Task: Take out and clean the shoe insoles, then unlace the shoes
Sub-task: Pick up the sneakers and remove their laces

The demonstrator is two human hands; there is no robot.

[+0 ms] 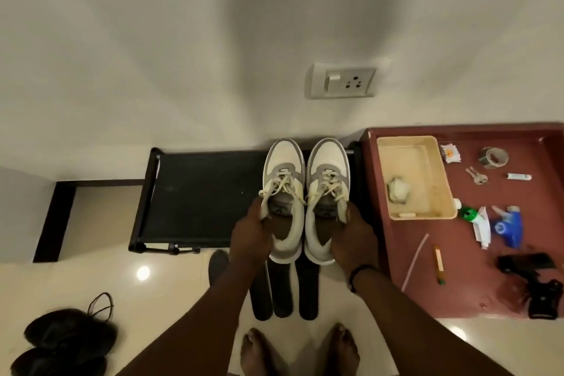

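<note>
Two white-and-grey laced sneakers stand side by side, toes toward the wall, over the right end of a black shoe rack [195, 198]. My left hand [248, 235] grips the left sneaker [283, 180] at its collar. My right hand [351, 238] grips the right sneaker [326, 177] at its collar. Both shoes are laced, with loose cream laces. Several dark insoles [282, 293] lie on the floor tiles just below the shoes, partly hidden by my forearms.
A maroon table [476, 290] at the right holds a cream tray [442, 189], tape roll [493, 157], keys, blue spray bottle [508, 227] and black items. Dark shoes [65, 342] and a lace lie at the lower left floor. My bare feet [299, 351] stand below.
</note>
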